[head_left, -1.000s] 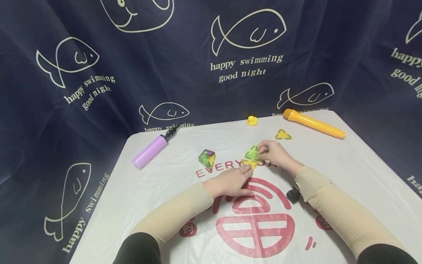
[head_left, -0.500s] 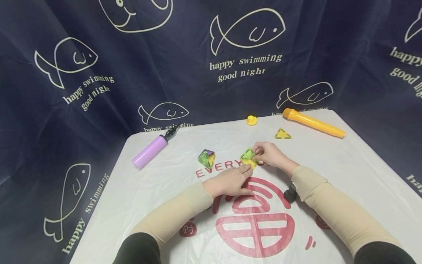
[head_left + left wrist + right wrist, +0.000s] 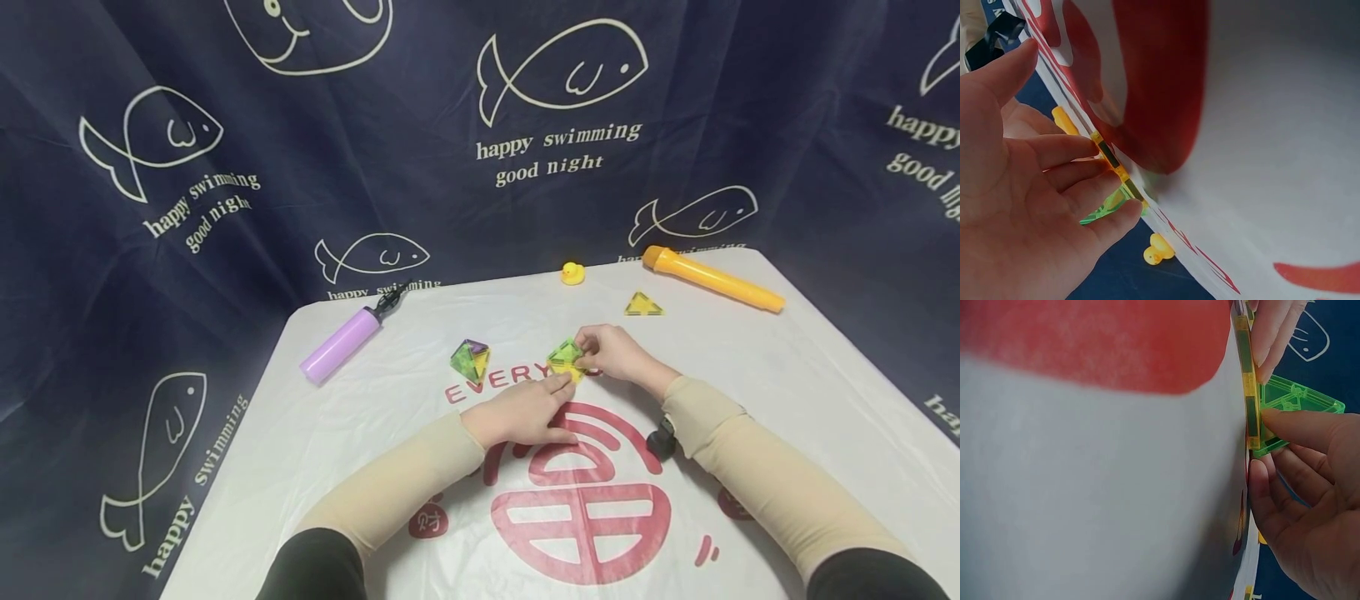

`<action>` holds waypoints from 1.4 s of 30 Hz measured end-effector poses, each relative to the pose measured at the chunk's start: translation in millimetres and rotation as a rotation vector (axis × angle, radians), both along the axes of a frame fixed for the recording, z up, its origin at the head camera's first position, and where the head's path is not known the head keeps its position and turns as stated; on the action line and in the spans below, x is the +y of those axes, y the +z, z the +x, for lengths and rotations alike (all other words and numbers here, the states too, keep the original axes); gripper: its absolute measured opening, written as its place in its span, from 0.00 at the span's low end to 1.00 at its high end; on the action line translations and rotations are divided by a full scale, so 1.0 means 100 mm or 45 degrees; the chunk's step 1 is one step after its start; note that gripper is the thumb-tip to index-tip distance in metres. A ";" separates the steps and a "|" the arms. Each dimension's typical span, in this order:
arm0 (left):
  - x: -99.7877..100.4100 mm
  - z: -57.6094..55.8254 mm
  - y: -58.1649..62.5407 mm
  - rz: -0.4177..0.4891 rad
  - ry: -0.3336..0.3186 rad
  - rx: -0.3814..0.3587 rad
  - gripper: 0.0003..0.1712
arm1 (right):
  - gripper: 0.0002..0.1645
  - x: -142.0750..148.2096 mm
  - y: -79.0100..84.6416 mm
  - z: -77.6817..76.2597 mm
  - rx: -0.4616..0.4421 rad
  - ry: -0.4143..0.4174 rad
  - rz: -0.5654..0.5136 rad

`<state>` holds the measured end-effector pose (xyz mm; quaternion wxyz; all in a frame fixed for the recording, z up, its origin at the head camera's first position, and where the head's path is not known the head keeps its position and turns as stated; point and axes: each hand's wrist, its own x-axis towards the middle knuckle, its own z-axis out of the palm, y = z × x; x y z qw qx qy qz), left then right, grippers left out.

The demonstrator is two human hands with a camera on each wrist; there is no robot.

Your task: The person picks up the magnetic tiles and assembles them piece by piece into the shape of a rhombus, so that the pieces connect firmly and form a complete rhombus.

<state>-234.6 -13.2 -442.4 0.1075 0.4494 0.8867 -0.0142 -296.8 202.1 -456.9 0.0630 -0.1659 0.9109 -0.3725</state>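
Note:
A green triangular magnetic tile [image 3: 562, 350] stands up at a slant along the far side of a yellow triangular magnetic tile [image 3: 1249, 384] that lies flat on the table. My right hand [image 3: 618, 352] pinches the green tile between thumb and fingers, close to where the two tiles meet. From the near side, my left hand [image 3: 521, 412] reaches in with its fingers extended, and the fingertips rest on the yellow tile. Left of both hands sits a small pyramid [image 3: 471, 360] of green, yellow and purple tiles. Another yellow triangular tile [image 3: 644, 305] lies flat farther back.
A yellow rubber duck [image 3: 573, 273] sits at the table's back edge. An orange microphone-shaped stick [image 3: 716, 281] lies at the back right, a purple hand pump [image 3: 342, 343] at the left. A dark blue curtain [image 3: 420, 167] hangs behind the white-covered table [image 3: 255, 467].
My right hand has moved a little left and nearer with the green tile, which now leans differently over the flat yellow tile. My left hand stays in place.

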 end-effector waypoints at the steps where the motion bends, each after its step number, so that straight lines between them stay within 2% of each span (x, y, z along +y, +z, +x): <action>1: 0.00 0.00 0.00 0.001 -0.002 0.003 0.49 | 0.09 0.00 0.00 0.00 -0.001 0.002 0.003; 5: 0.00 -0.01 -0.01 0.022 -0.010 -0.014 0.49 | 0.10 0.02 0.00 0.01 -0.004 0.009 0.013; 12: -0.07 -0.12 0.05 0.091 0.045 -0.113 0.49 | 0.13 0.09 0.02 0.02 -0.062 0.049 -0.017; 18: -0.15 -0.20 0.09 0.103 0.060 -0.218 0.50 | 0.17 0.21 0.05 0.02 -0.093 0.103 -0.012; 22: -0.18 -0.20 0.07 0.112 0.070 -0.260 0.49 | 0.17 0.32 0.07 0.00 -0.048 0.077 0.016; 27: -0.19 -0.15 0.07 0.073 0.053 -0.226 0.47 | 0.14 0.48 0.10 -0.03 0.046 -0.058 0.048; 32: -0.19 -0.03 0.04 -0.017 -0.041 -0.085 0.48 | 0.18 0.62 0.14 -0.07 0.109 -0.163 0.110; 34: -0.19 0.01 0.02 -0.040 -0.089 -0.017 0.49 | 0.20 0.68 0.14 -0.11 0.152 -0.179 0.155; 37: -0.18 0.04 0.00 -0.038 -0.134 0.018 0.49 | 0.23 0.75 0.13 -0.19 0.202 -0.183 0.226; 42: -0.13 0.05 -0.03 -0.031 -0.114 0.052 0.49 | 0.30 0.76 0.10 -0.28 0.214 -0.152 0.399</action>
